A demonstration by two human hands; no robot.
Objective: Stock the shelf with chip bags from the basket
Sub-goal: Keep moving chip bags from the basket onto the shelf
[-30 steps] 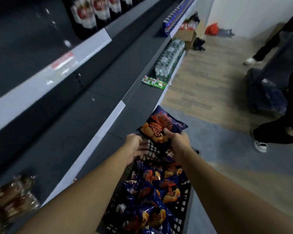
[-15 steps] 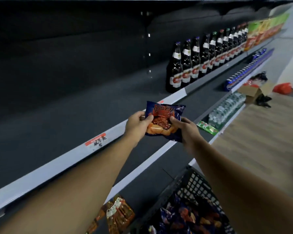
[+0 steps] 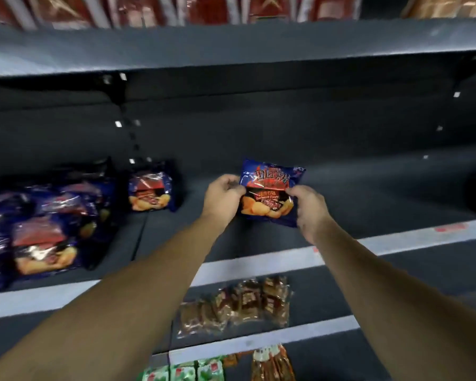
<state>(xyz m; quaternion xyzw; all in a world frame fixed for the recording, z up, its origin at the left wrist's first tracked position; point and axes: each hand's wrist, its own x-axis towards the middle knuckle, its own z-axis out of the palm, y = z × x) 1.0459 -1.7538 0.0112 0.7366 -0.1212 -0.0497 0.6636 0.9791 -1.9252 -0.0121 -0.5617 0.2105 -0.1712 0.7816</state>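
You are now carrying the chip bag [image 3: 270, 193] in over the shelf [image 3: 368, 188], where half a second ago you were holding it out before the front edge. Your left hand [image 3: 223, 196] and right hand [image 3: 309, 213] are each pinching one side of it, mid-shelf, not yet releasing. Other bags [image 3: 52, 224] are already sitting toward the left end; with the basket out of view, I cannot tell how many are remaining.

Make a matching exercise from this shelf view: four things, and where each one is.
Things:
1. held bag
2. stacked bags
3. brown packs
4. green packs

Places:
a. bottom edge of the view
b. between left hand and right hand
c. one level below the chip bags
d. far left on the middle shelf

Pairs: 1-b, 2-d, 3-c, 4-a
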